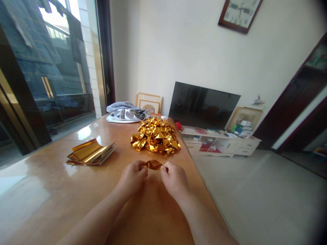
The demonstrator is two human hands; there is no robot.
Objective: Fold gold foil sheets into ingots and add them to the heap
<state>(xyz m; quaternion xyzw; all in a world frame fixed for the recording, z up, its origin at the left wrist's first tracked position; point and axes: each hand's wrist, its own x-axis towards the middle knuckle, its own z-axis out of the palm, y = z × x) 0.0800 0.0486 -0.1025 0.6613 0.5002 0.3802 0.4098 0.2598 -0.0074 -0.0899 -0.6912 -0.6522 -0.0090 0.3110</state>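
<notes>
Your hands pinch a crumpled gold foil strip (pixel 153 165) crosswise
Your left hand (pixel 132 177) and right hand (pixel 175 180) each grip one end, equally near. A heaped pile of folded gold foil pieces (pixel 155 136) lies straight ahead; a flat stack of gold foil sheets (pixel 90 152) lies nearer your left hand.

2 hands (pixel 132 177) (pixel 175 181) | pinching gold foil piece (pixel 153 165) | crumpled gold foil heap (pixel 155 136) ahead | foil stack (pixel 90 152) left | wooden table (pixel 46 170)
</notes>
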